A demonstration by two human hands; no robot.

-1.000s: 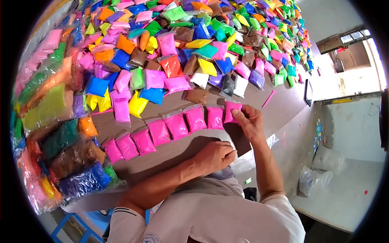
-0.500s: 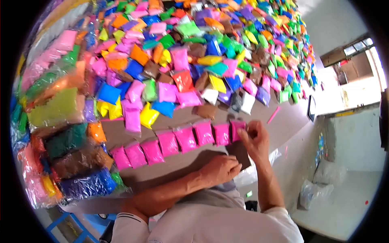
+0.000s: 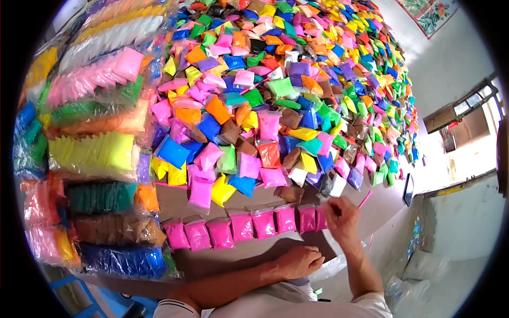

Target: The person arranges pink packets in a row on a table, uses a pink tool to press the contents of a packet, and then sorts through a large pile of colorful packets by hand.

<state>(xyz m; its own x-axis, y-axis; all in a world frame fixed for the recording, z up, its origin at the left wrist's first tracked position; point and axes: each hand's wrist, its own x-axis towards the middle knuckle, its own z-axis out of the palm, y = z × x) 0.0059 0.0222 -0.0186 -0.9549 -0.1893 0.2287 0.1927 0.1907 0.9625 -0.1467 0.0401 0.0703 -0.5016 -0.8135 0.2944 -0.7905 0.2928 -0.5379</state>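
Note:
A slightly curved row of several bright pink packets [image 3: 242, 227] lies on the brown table in front of me. At the row's right end my right hand [image 3: 343, 220] is closed, fingers bent, against the last pink packet [image 3: 321, 218]. The hand covers part of that packet, and the fingertips are blurred. My left hand [image 3: 300, 262] is curled into a loose fist nearer my body, below the right part of the row. Whatever its fingers may hold is hidden.
A huge heap of small coloured packets [image 3: 297, 106] covers the table beyond the row. Stacked clear bags of packets sorted by colour [image 3: 95, 156] stand at left. A dark phone-like slab [image 3: 408, 189] sits at the right table edge, with a pink stick [image 3: 365, 199] close by.
The view has tilted up, so the row and heap sit lower and more of the bags shows. My right hand stays at the row's right end, its fingers now more curled. The left hand stays curled.

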